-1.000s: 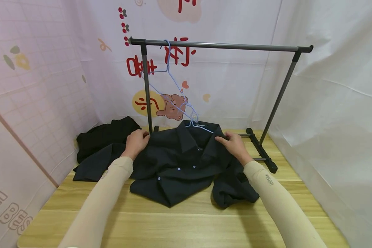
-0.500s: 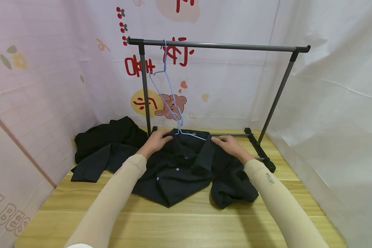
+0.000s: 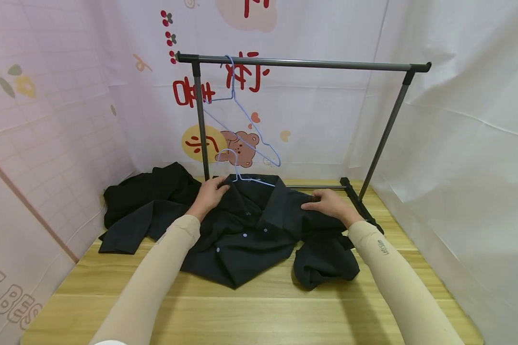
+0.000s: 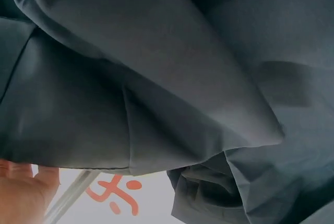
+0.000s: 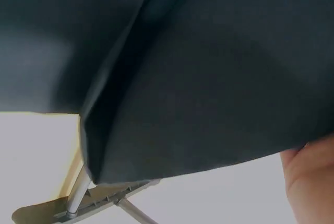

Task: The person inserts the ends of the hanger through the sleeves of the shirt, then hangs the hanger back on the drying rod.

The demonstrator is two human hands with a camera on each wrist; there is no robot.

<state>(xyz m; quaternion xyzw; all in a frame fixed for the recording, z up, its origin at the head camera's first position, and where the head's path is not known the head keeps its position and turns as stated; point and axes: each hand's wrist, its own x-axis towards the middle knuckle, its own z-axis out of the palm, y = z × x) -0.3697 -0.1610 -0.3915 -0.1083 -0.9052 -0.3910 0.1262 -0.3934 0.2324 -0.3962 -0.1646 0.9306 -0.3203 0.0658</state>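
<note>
White printed sheets (image 3: 328,33) wall in the workspace. Wood-grain table (image 3: 241,316) below; dark metal clothes rack (image 3: 311,63) standing toward its back edge, one bare blue hanger (image 3: 233,88) hooked near the left end of the rail.

Dark button-up shirt (image 3: 250,249) spread mid-table, collar toward the back edge, hem toward the front. Sleeve on the right side lies bunched. Black garment heap (image 3: 147,189) at the back left corner; cannot tell where it ends and the shirt's other sleeve begins.

Left hand (image 3: 210,194): fingers pinching cloth just beside the collar. Right hand (image 3: 330,206): thumb and fingers gripping the shirt's shoulder. Both wrist views show fingers at a cloth edge.

Progress, as judged: roughly midway. A second blue hanger (image 3: 237,176) already sits in the neckline, hook free above the collar. Its arm ends are under cloth, so seating in the shoulders can't be confirmed. Seemingly left undone: shoulders settled evenly, crumpled front and bunched sleeve straightened. Neck lies open; lower buttons' fastening unclear. Hook not on the rail.
</note>
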